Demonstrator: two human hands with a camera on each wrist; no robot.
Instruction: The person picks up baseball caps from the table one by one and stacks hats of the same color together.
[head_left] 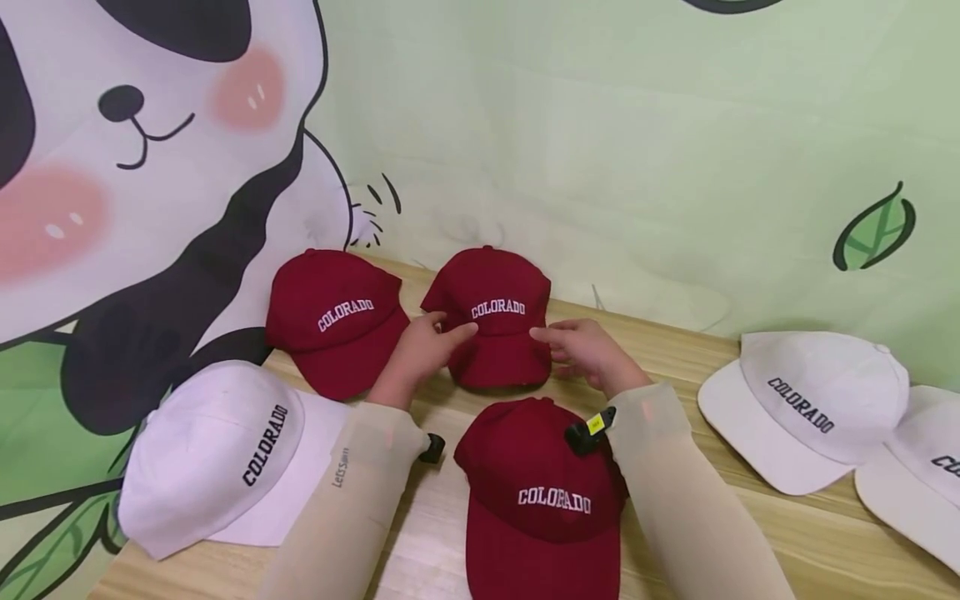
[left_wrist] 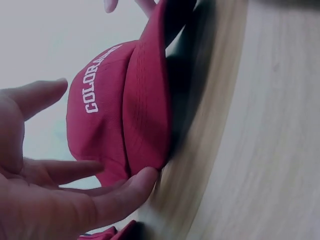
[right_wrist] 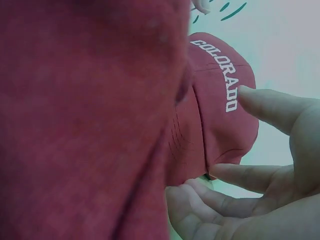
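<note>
A red baseball cap (head_left: 497,283) with white COLORADO lettering sits upright at the back middle of the table, its brim facing me. My left hand (head_left: 422,352) is at the cap's left side, fingers extended; in the left wrist view a fingertip (left_wrist: 145,176) is right at the brim's edge while the thumb stands apart from the crown. On the other side, my right hand (head_left: 592,354) has its fingers loosely extended. The right wrist view shows its fingertips beside the brim and its thumb (right_wrist: 265,102) overlapping the crown near the lettering.
Another red cap (head_left: 330,308) lies at the back left, and a third red cap (head_left: 547,533) in front, between my forearms. A white cap (head_left: 217,458) lies at left. Two white caps, one nearer (head_left: 832,400), lie at right on the wooden table (head_left: 645,333). A printed cloth (head_left: 637,167) hangs behind.
</note>
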